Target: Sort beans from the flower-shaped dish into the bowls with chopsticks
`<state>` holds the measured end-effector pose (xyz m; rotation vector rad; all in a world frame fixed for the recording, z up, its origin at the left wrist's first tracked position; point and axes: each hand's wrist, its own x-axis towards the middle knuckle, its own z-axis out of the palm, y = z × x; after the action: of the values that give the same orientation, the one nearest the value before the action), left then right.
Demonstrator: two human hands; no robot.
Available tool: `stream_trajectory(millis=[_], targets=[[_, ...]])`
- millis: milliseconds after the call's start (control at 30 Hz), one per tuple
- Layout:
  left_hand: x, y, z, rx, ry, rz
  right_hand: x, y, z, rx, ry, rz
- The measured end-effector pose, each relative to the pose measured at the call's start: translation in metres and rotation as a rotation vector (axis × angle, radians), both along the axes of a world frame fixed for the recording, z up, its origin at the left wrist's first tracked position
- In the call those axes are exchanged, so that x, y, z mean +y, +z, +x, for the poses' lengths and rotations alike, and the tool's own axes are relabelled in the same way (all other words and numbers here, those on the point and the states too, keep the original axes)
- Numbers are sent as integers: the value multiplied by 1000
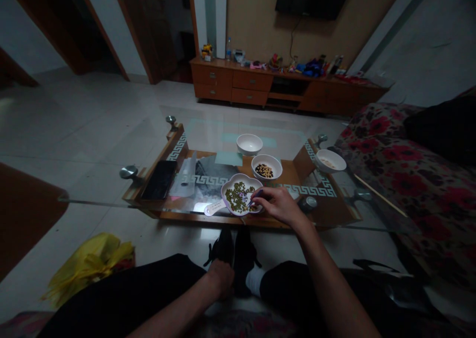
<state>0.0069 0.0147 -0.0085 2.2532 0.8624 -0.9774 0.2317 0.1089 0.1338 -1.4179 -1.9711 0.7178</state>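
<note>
A low glass worktop [111,144] on a carved wooden frame fills the middle of the view, with a floral red sofa [409,179] along its right side and a long wooden cabinet [260,82] against the far wall. On the pale tiled floor at the lower left lies a crumpled yellow plastic bag [89,263]. A dark flat phone [159,179] lies under the glass towards the worktop's left end.

Four dishes stand on the glass. Nearest the person is a white flower-shaped dish with a short handle [231,185], holding green beans [238,197]. Just behind it to the right is a round white bowl of dark and pale beans [267,167]; behind that, an empty round white bowl [249,144]. Well apart at the right end stands another white bowl with pale contents [330,160], and a thin wooden stick [379,195] lies near it.

The right hand [282,206] rests at the right rim of the flower-shaped dish, its fingers [266,202] drawn together on a small dark object at the rim of the green beans; what it is cannot be told. The left hand [221,277] lies loosely curled on the lap, between the knees, holding nothing that can be seen.
</note>
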Motion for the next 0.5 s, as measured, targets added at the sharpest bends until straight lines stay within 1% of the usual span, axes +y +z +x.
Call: stream_trajectory(millis=[200,267,333,400,467,500], targets=[[1,9,1,11,-12,-8,0,2,-1,36,1,3],[2,13,2,19,-19,-13,0,5,-1,86,-44,53],[2,15,2,25,-21,-16,-1,9,1,159,-161,157],[2,16,1,26,-14,-12,1,12,4,250,-328,273],[2,16,1,22,-1,-4,4,13,10,321,-468,346],[2,16,1,19,7,-2,7,14,13,337,-512,366]])
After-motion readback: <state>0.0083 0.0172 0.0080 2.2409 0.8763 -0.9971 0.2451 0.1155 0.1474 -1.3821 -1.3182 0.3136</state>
